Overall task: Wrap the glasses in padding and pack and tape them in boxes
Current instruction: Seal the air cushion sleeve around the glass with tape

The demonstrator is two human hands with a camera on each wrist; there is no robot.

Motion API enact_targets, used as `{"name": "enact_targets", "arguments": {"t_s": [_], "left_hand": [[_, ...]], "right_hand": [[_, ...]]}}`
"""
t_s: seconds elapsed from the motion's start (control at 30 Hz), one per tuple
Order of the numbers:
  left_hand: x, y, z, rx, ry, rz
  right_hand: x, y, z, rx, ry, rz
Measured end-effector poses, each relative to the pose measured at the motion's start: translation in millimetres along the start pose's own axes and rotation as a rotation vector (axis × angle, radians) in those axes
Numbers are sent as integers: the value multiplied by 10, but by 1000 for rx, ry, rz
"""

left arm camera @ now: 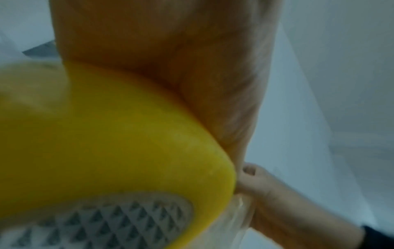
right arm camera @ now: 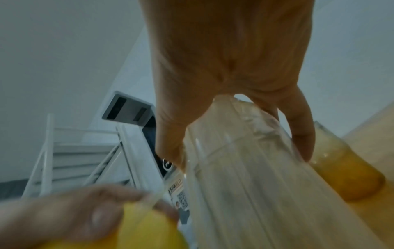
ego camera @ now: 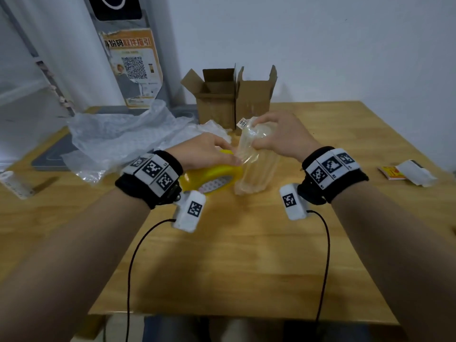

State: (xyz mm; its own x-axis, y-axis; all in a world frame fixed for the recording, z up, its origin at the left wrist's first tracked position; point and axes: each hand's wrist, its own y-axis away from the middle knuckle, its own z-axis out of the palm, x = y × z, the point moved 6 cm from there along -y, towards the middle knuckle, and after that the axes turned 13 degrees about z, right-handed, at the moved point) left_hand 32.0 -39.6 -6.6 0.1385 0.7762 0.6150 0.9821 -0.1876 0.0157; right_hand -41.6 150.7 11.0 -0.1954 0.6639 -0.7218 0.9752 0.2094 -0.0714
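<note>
Tabletop (ego camera: pixel 246 267): a light wooden surface on which all the packing things are set.
Bubble wrap (ego camera: pixel 118 137): a large crumpled sheet is spread over the far left of the tabletop.
Boxes (ego camera: pixel 232 99): two open cardboard boxes are stood side by side at the far edge, flaps raised, just behind the hands.
Wrapped glass (ego camera: pixel 256 164): an upright bundle in clear air-column padding is stood on the tabletop between the hands; a small white label is seen at its top.
Tape dispenser (ego camera: pixel 212 176): a yellow dispenser is held just left of the bundle, touching its side.
Left hand (ego camera: pixel 204 151): its grip is clenched around the tape dispenser, fingertips brought against the padding.
Right hand (ego camera: pixel 281 137): its grip is closed on the top of the wrapped glass, the padding pinched there.
Small packets (ego camera: pixel 409 172): a white and an orange packet are left at the right edge.
</note>
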Motion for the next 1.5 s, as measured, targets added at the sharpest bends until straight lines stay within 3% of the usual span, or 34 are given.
{"name": "enact_targets", "arguments": {"t_s": [0.07, 0.33, 0.5, 0.73, 0.93, 1.13, 1.27, 1.4, 1.5], "left_hand": [[31, -7, 33, 44, -131, 13], [235, -80, 73, 191, -266, 142], [326, -172, 139, 214, -345, 177], [266, -357, 295, 104, -186, 214], [233, -369, 221, 0, -176, 338], [143, -422, 366, -50, -103, 363], [179, -455, 528, -165, -61, 362], [324, -504, 653, -232, -15, 348], [469, -634, 697, -119, -26, 300]], "right_hand": [[45, 46, -90, -23, 36, 19], [142, 258, -239, -104, 21, 6], [261, 368, -276, -149, -52, -25], [463, 427, -287, -132, -116, -88], [361, 368, -288, -247, -6, -136], [475, 393, -359, -308, -42, -128], [528, 388, -334, -345, -127, -152], [751, 460, -412, -301, -285, -100], [1050, 507, -626, -73, -323, 22]]}}
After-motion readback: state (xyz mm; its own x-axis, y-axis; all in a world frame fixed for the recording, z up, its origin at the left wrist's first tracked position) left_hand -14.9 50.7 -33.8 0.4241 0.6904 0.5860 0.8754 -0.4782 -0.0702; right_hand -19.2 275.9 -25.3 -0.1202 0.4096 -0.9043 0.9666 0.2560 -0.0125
